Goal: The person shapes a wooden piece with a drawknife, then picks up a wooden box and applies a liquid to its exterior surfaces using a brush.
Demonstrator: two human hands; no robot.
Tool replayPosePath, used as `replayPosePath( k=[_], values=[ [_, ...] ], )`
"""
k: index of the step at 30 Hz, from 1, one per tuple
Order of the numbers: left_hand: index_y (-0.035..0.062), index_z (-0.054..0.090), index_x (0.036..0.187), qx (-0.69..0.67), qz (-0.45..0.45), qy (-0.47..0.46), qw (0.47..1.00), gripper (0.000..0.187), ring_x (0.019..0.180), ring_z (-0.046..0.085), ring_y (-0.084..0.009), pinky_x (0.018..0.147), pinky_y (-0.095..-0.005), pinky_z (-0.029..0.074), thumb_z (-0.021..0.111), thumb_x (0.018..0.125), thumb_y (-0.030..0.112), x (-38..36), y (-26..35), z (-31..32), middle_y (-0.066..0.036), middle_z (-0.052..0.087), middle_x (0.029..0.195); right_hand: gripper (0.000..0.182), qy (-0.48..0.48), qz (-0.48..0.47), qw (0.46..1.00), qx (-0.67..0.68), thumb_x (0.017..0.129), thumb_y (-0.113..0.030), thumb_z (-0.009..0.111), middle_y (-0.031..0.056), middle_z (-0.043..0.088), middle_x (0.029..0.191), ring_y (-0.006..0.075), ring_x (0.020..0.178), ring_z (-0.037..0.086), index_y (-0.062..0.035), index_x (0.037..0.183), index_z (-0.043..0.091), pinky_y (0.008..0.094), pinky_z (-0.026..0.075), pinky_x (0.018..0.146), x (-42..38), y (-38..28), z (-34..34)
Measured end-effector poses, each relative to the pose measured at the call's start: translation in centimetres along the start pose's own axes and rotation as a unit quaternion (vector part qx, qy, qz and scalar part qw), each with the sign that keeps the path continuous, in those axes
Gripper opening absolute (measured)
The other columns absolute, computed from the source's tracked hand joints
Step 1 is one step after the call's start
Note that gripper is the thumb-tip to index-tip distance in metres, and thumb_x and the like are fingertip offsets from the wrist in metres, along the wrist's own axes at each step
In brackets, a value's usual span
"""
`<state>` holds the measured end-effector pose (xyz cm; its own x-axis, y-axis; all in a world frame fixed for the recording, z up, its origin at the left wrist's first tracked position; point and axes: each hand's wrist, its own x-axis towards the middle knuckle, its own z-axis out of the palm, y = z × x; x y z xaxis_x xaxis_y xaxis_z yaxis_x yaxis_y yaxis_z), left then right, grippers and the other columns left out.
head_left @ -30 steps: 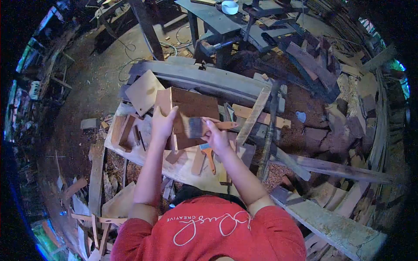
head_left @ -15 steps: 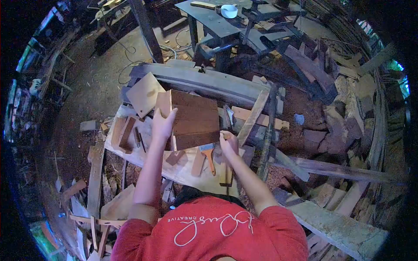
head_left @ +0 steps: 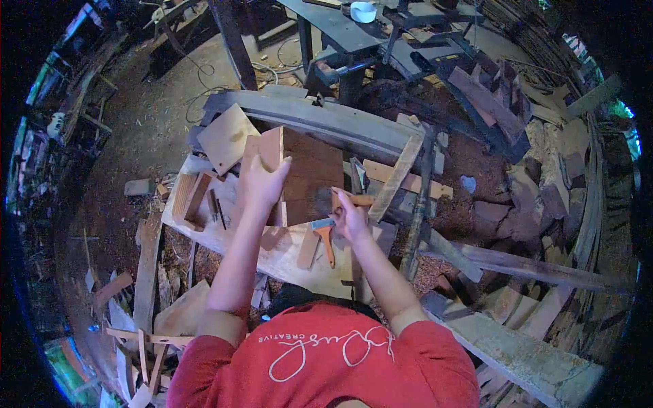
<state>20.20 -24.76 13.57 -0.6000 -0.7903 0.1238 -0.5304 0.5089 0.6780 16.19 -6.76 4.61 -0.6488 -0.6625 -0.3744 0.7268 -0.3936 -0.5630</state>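
A wooden box (head_left: 309,163) with a dark brown plank face is tilted up on the workbench in front of me. My left hand (head_left: 264,182) grips its lighter left side, the thumb over the edge and the other fingers mostly hidden behind. In my right hand (head_left: 351,219) is a brush (head_left: 362,200) with a wooden handle, its blurred dark bristles at the lower right of the brown face. A second brush (head_left: 325,243), orange-handled with a blue-grey ferrule, lies on the bench just below the box. Beside it rests a small wood strip (head_left: 309,250).
The pale bench top (head_left: 204,234) carries a square board (head_left: 226,139), an open wooden frame (head_left: 192,197) and dark thin tools (head_left: 216,207). A long beam (head_left: 320,121) runs along its far side. Beyond stands a metal table (head_left: 333,30) with a white bowl (head_left: 363,11). Scrap timber lies around.
My right hand has moved from the box's right edge inward, bringing the brush onto the brown face. The box has turned and tilted slightly, showing more of its light left side.
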Motion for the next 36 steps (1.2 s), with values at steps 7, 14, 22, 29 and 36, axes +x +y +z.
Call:
replayPosePath(
  k=[7, 14, 22, 29, 36],
  values=[
    [-0.0084, 0.047, 0.089, -0.034, -0.022, -0.076, 0.996, 0.057, 0.084, 0.051, -0.0331, 0.072, -0.0354, 0.039, 0.057, 0.062, 0.041, -0.4, 1.1, -2.1, -0.026, 0.052, 0.085, 0.02, 0.175, -0.128, 0.95, -0.227, 0.074, -0.022, 0.054, 0.0029, 0.055, 0.07, 0.0123, 0.064, 0.052, -0.0061, 0.085, 0.058, 0.0252, 0.043, 0.056, 3.1, 1.3, -9.5],
    [-0.0079, 0.047, 0.089, -0.044, -0.007, -0.051, 0.998, 0.056, 0.082, 0.051, -0.0339, 0.071, -0.0353, 0.039, 0.057, 0.062, 0.04, 0.3, 1.0, -1.4, -0.026, 0.052, 0.084, 0.016, 0.238, -0.28, 0.725, -0.582, 0.07, -0.022, 0.055, 0.0074, 0.056, 0.068, 0.0191, 0.063, 0.054, -0.0081, 0.078, 0.058, 0.0275, 0.042, 0.06, 4.5, 2.1, -5.9],
    [-0.0055, 0.048, 0.092, -0.026, -0.014, -0.062, 0.998, 0.058, 0.084, 0.051, -0.0339, 0.073, -0.0363, 0.039, 0.056, 0.061, 0.043, 0.4, 2.6, -1.1, -0.025, 0.053, 0.086, 0.019, -0.004, -0.122, 0.977, -0.173, 0.078, -0.019, 0.049, -0.0005, 0.054, 0.078, 0.0069, 0.063, 0.052, -0.0084, 0.093, 0.054, 0.0192, 0.043, 0.053, 0.7, -5.0, 4.0],
    [-0.0041, 0.05, 0.089, -0.006, -0.019, -0.069, 0.997, 0.055, 0.083, 0.052, -0.0321, 0.072, -0.0358, 0.039, 0.056, 0.061, 0.042, 0.9, 1.6, -1.1, -0.023, 0.053, 0.086, 0.023, 0.09, -0.038, 0.995, -0.021, 0.077, -0.025, 0.05, -0.0012, 0.053, 0.086, 0.0098, 0.072, 0.052, -0.0135, 0.096, 0.052, 0.0242, 0.044, 0.059, 4.5, -0.5, -3.2],
    [-0.0105, 0.048, 0.085, -0.05, -0.036, -0.058, 0.996, 0.057, 0.083, 0.05, -0.0336, 0.072, -0.0353, 0.038, 0.057, 0.061, 0.041, 1.3, -1.0, -1.3, -0.025, 0.051, 0.086, 0.02, 0.163, -0.066, 0.974, -0.144, 0.076, -0.021, 0.053, 0.0013, 0.056, 0.077, 0.0104, 0.064, 0.053, -0.0089, 0.091, 0.055, 0.0254, 0.044, 0.057, 6.3, -1.9, -6.0]
  ],
)
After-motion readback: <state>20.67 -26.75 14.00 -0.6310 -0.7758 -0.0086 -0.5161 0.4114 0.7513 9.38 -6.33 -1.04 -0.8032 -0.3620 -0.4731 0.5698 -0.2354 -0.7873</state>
